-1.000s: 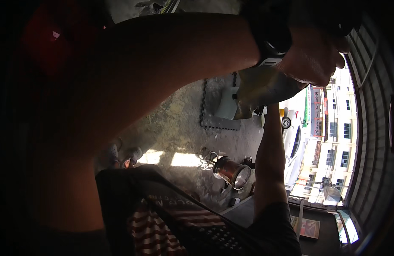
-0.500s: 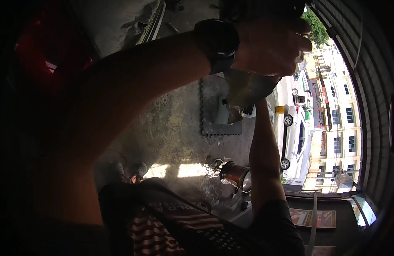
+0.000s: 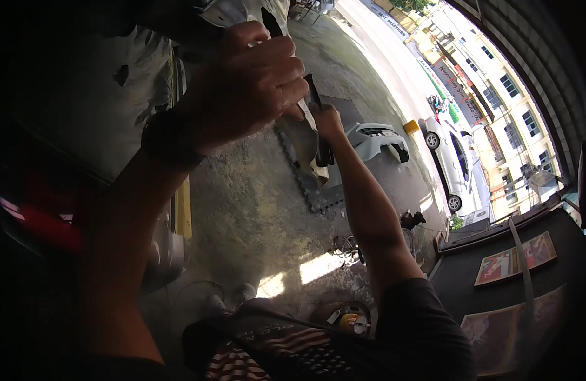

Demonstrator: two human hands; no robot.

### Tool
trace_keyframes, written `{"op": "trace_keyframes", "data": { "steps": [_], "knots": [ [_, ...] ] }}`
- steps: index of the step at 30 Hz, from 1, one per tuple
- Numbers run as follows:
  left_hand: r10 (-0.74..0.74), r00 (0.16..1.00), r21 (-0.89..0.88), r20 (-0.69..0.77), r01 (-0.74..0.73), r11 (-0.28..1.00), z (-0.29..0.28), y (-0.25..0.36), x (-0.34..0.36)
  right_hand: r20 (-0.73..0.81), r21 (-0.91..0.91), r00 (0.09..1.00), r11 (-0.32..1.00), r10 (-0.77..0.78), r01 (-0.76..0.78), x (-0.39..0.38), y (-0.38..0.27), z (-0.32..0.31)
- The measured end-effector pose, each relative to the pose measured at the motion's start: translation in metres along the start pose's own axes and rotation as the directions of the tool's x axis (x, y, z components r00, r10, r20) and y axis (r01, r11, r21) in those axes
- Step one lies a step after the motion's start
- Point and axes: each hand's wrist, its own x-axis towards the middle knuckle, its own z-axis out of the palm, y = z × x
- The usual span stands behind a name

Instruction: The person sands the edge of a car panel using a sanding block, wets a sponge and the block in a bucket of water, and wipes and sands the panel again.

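Raised high at upper centre, my left hand [image 3: 261, 82], with a dark watch on its wrist, is closed on a long curved piece [image 3: 310, 136]. That piece has a pale, crinkled, paper-like side and black parts; its exact kind I cannot make out. My left hand covers much of its upper part. Beyond and a little lower, my right hand [image 3: 329, 122] has its fingers closed at the piece's far edge, beside a narrow black strip [image 3: 312, 89]. Whether that strip belongs to the piece I cannot tell.
A pale car bumper [image 3: 377, 141] lies on a dark interlocking mat [image 3: 286, 143] on the concrete floor. To the left are a sheet-covered surface [image 3: 83, 108] and a red car part [image 3: 42, 222]. A yellow block [image 3: 411, 126] and white car [image 3: 455, 155] stand at right.
Both hands have shifted left, my left hand coming lower and my right hand emerging into sight. The view has turned, showing more of the bumper and the held piece.
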Motion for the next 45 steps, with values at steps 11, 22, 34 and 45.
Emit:
{"op": "trace_keyframes", "data": {
  "steps": [11,22,34,45],
  "knots": [
    [-0.04,0.997,0.012,0.068,0.039,0.999,-0.003,0.0,-0.005,0.002,0.033,0.994,0.993,0.112,-0.112,-0.021,-0.008,-0.003],
    [-0.051,0.993,-0.005,0.107,0.052,0.999,-0.008,0.0,-0.003,0.029,0.122,0.995,0.988,0.094,-0.097,-0.104,0.016,-0.012],
    [-0.01,0.989,0.063,0.151,0.0,0.998,-0.014,-0.001,0.003,0.09,0.12,0.986,0.981,0.14,-0.15,-0.091,-0.002,-0.021],
    [0.005,0.984,0.093,0.179,-0.022,0.995,-0.019,0.002,0.01,0.083,0.055,0.984,0.985,0.156,-0.161,-0.011,-0.005,-0.011]
  ]
}}
